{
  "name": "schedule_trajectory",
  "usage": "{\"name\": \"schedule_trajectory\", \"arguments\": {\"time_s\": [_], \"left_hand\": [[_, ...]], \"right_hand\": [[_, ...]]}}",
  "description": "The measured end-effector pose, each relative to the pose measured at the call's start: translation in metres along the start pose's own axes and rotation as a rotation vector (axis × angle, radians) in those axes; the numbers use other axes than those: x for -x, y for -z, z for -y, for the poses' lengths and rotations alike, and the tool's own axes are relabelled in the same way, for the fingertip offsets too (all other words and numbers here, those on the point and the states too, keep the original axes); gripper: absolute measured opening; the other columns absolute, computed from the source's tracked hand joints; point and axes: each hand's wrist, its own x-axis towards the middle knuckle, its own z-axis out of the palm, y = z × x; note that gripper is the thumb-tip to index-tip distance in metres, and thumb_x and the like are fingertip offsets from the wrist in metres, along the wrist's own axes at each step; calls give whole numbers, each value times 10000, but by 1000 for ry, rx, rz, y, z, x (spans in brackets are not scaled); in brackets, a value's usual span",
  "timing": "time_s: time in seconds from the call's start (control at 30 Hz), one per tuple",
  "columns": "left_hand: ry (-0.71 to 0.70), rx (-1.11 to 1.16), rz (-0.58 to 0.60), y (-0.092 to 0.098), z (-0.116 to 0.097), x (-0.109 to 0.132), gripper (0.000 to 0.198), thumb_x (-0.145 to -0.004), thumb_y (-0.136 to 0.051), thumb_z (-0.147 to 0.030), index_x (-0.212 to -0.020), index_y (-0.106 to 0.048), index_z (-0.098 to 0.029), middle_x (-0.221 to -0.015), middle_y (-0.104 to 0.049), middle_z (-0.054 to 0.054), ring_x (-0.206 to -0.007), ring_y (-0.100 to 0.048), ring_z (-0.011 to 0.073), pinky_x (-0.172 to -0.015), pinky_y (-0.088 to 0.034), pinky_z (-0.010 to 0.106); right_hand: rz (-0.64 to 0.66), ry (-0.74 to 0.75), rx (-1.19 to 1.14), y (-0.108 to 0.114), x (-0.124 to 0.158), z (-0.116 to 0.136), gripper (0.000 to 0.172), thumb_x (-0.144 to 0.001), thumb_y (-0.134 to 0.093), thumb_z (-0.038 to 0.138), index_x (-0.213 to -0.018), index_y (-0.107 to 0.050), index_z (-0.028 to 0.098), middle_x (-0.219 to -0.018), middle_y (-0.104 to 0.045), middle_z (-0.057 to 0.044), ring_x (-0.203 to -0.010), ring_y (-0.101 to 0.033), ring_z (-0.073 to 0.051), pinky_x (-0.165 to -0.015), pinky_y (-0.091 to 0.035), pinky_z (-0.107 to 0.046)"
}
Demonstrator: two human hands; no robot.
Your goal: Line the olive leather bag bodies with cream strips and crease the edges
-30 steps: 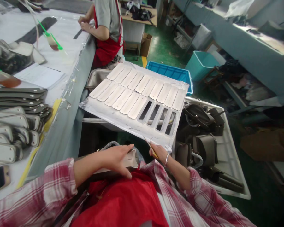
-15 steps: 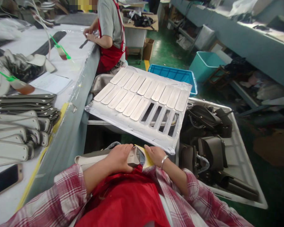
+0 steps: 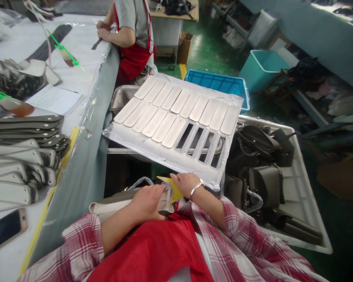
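Against my red apron lies a handbag [image 3: 108,206] with a cream side and a dark olive body; a plastic-wrapped handle shows behind it. My left hand [image 3: 148,201] is closed over its right end, thumb towards me. My right hand [image 3: 186,185] pinches a yellow-faced flap [image 3: 175,192] at the bag's end, thumb and fingers pressed on it. The inside of the bag is mostly hidden by my hands. Just beyond them, a white slotted board [image 3: 153,150] carries two rows of pale rounded strips [image 3: 172,133], with several bare slots at its near right.
Dark bags fill a white bin [image 3: 307,196] on the right. Stacked strap pieces [image 3: 8,190], a phone [image 3: 7,231] and glue bottles [image 3: 66,56] lie on the left table. Blue [image 3: 220,84] and teal [image 3: 260,68] tubs stand beyond; a co-worker [image 3: 132,43] works at the table.
My right hand has shifted slightly up and left with the yellow flap, which now stands more upright and tilts towards my left hand. The left hand keeps its hold. The view has tipped down a little.
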Motion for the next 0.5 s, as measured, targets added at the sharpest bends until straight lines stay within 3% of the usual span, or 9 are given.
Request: {"name": "schedule_trajectory", "arguments": {"time_s": [0.2, 0.4, 0.5], "left_hand": [[-10, -7, -3, -1, 1, 3, 741, -559, -647, -565, -1126, -466, -124, -1031, -590, 139, -943, -555, 298, -849, -417, 403], [79, -139, -207, -11, -1, 19, 785, -595, -628, -555, -1205, -444, -96, -1172, -499, 181, -1082, -446, 335, -932, -346, 444], [33, -174, -215, -14, 0, 22, 780, -639, -597, -562, -1245, -421, -104, -1156, -504, 178, -1090, -443, 330, -946, -334, 437]], "right_hand": [[-16, 85, 62, 6, -2, 8, 647, -919, -101, 481, -860, -666, 173, -878, -675, -126, -864, -625, -241, -747, -438, -332], [-10, 110, 113, 6, -7, 12, 648, -920, -98, 480, -876, -665, 170, -894, -675, -116, -854, -624, -243, -741, -429, -343], [-13, 120, 124, 5, -9, 13, 641, -922, -102, 478, -885, -665, 174, -897, -677, -115, -855, -624, -237, -748, -423, -338]]}}
